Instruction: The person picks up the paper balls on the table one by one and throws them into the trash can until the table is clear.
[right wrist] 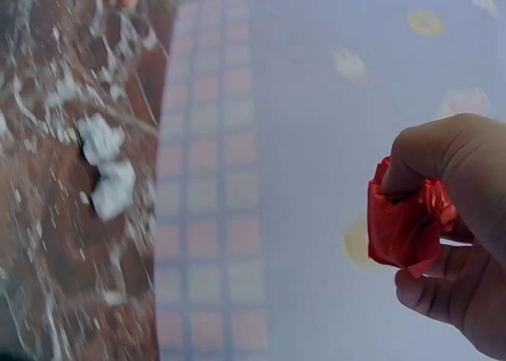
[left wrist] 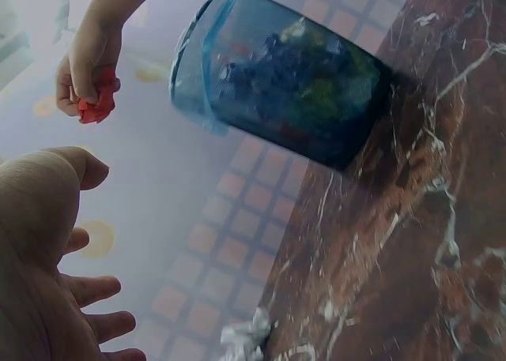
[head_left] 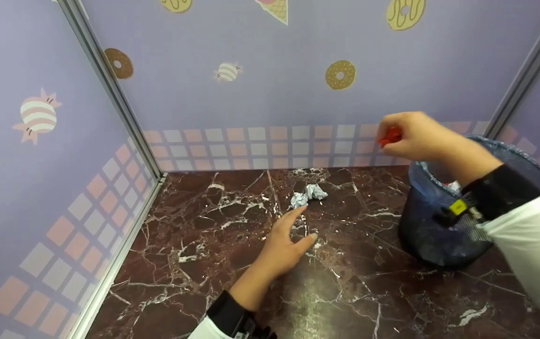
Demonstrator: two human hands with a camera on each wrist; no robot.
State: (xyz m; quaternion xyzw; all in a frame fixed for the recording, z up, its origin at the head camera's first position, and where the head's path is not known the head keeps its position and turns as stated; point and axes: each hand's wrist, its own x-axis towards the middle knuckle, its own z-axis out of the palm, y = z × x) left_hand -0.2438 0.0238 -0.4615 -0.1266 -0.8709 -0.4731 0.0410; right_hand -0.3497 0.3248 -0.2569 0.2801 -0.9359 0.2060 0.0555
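Your right hand (head_left: 418,136) is up off the bench (head_left: 354,292), fingers curled tight around a crumpled red wrapper (head_left: 390,137). The wrapper sticks out of the fist on its left side, pinched between thumb and fingertips; it's a scrunched wad, so no clear long axis, though in the right wrist view it bulges out toward the purple wall (head_left: 274,89). It sits just left of and above the rim of the blue mesh bin (head_left: 432,235), not over the opening yet. The bin stands upright on the right of the bench with a blue liner folded over its rim and mixed scraps inside. Your left hand (head_left: 286,242) is low over the middle of the bench, fingers spread and relaxed, holding nothing. Index finger points toward the far wall, tip just short of a crumpled white paper ball (head_left: 308,194) lying on the bench; not touching it.
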